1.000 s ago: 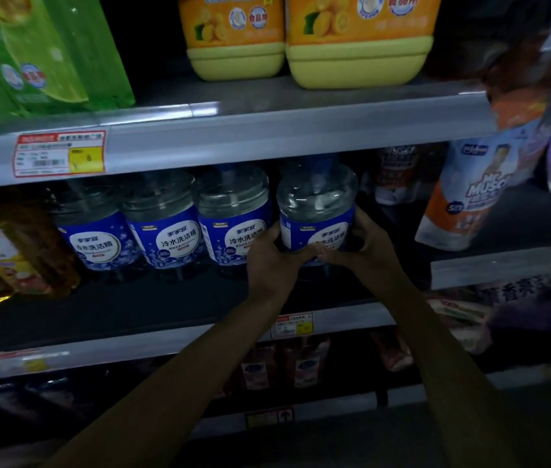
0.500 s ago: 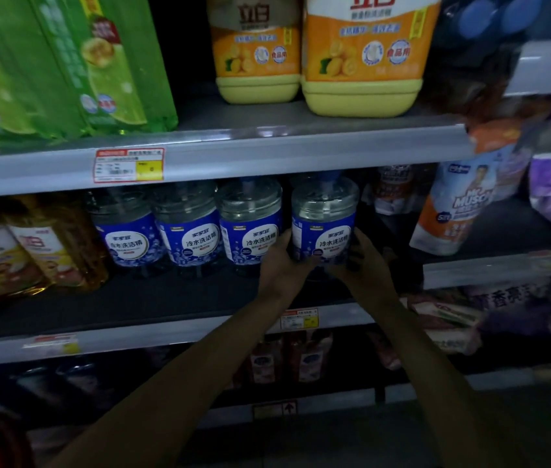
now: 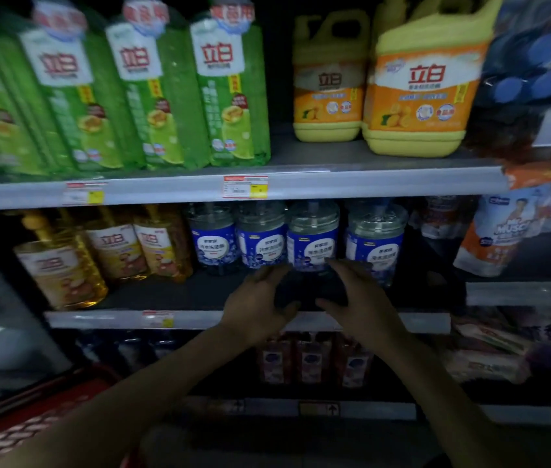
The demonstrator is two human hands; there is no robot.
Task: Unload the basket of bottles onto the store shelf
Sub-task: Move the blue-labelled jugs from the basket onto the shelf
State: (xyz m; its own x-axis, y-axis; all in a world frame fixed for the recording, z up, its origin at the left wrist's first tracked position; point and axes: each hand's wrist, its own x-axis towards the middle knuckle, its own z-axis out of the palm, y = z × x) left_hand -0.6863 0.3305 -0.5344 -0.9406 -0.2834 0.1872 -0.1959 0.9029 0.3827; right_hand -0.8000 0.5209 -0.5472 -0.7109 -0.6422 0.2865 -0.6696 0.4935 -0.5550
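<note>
Several clear bottles with blue labels stand in a row on the dark middle shelf (image 3: pixel 166 295). The rightmost bottle (image 3: pixel 373 244) stands a little apart from its neighbour (image 3: pixel 312 241). My left hand (image 3: pixel 258 309) and my right hand (image 3: pixel 358 298) hover just in front of these two bottles, at the shelf's front edge. Both have their fingers spread and hold nothing. A corner of the red basket (image 3: pixel 30 417) shows at the lower left; its contents are out of view.
Amber pump bottles (image 3: pixel 64 268) stand left of the blue-labelled row. Refill pouches (image 3: pixel 500 238) hang on the right. Green packs (image 3: pixel 152 92) and yellow jugs (image 3: pixel 416 92) fill the shelf above. Small bottles (image 3: pixel 311 359) stand on the shelf below.
Both hands have let go of the rightmost blue-labelled bottle and drawn back toward me, fingers spread. The view has pulled back and tilted up, showing more of the upper shelf and the basket.
</note>
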